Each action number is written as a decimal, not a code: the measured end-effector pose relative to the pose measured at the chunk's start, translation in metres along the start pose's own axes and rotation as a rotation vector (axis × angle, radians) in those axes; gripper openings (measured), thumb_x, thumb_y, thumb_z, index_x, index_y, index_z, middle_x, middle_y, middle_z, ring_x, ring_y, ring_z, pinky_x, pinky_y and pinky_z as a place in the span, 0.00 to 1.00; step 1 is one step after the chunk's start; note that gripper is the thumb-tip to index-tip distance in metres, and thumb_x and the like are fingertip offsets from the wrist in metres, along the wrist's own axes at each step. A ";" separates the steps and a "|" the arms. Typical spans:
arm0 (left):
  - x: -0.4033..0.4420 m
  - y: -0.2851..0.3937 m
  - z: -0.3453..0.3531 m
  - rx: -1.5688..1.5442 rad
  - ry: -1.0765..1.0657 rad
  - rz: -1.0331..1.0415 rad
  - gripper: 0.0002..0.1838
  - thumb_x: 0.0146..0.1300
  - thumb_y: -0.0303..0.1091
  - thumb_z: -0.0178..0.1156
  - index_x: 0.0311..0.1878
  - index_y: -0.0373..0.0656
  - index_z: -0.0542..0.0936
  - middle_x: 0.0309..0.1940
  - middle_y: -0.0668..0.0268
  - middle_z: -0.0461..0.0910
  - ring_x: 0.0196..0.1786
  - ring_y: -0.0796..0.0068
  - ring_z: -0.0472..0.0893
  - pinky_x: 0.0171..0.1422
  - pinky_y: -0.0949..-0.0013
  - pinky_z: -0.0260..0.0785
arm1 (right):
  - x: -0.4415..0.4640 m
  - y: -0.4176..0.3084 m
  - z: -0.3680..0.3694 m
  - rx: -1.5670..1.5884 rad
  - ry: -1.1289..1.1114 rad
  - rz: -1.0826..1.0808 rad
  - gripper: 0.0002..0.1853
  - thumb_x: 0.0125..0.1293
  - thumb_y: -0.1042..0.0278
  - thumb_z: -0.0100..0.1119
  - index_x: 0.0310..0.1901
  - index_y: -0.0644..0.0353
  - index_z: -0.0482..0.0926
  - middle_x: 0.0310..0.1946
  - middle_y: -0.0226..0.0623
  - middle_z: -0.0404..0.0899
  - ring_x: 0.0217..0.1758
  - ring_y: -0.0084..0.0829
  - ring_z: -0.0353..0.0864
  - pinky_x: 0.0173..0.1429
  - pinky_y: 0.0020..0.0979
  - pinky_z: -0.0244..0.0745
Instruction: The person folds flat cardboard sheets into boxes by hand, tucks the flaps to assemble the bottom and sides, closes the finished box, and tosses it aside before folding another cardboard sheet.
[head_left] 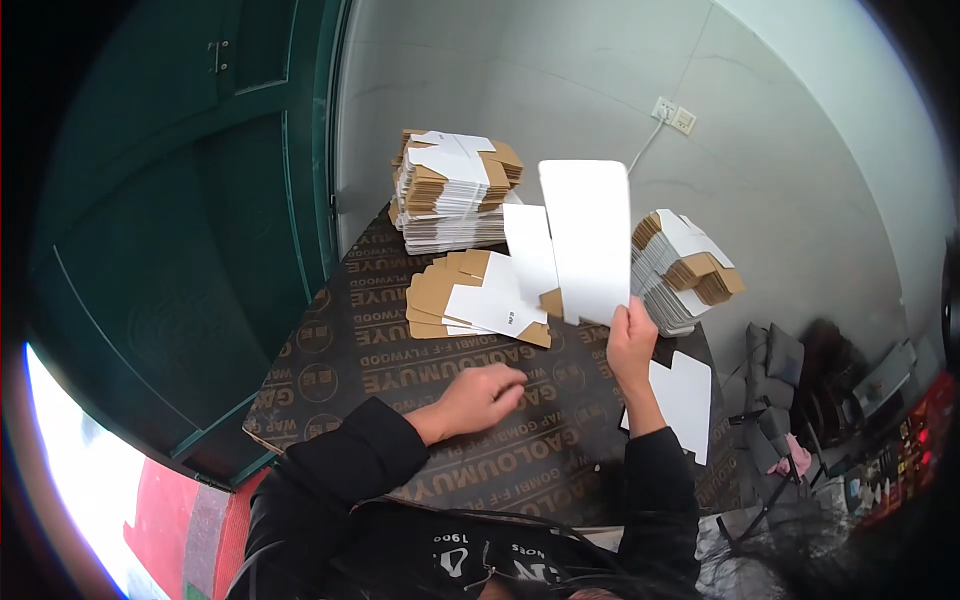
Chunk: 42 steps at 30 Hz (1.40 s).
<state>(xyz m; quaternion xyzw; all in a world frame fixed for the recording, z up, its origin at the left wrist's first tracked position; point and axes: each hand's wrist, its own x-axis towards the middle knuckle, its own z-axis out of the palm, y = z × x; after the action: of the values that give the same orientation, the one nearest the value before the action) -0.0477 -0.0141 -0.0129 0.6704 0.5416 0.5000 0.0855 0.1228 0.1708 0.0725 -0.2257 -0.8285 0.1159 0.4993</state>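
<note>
A flat white carton [590, 235] is raised above the table, its lower right edge in my right hand [632, 345]. My left hand [480, 398] rests low over the printed table, its fingers curled; whether anything is inside them is hidden. Just beyond it lie several fanned-out flat cartons [485, 298], brown and white, partly overlapped by the raised one. Near my right forearm another white carton [685, 400] lies flat at the table's right side.
A tall stack of folded cartons [455, 190] stands at the back left of the dark plywood table [400, 360]. A second stack [680, 270] is at the back right. Behind are a wall with sockets [674, 115] and a green door [170, 250].
</note>
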 end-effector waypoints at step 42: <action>0.116 0.105 -0.116 0.248 -0.611 -0.306 0.13 0.70 0.33 0.56 0.47 0.31 0.77 0.35 0.59 0.82 0.32 0.70 0.79 0.40 0.68 0.72 | -0.055 -0.016 -0.015 -0.004 0.312 -0.229 0.17 0.61 0.81 0.53 0.53 0.66 0.74 0.35 0.40 0.80 0.39 0.36 0.76 0.47 0.31 0.72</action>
<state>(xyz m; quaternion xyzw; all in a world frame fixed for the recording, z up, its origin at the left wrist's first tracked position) -0.0796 -0.0117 0.1789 0.7053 0.6416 0.1884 0.2356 0.1536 0.1294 0.0433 -0.1460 -0.7617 0.0204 0.6310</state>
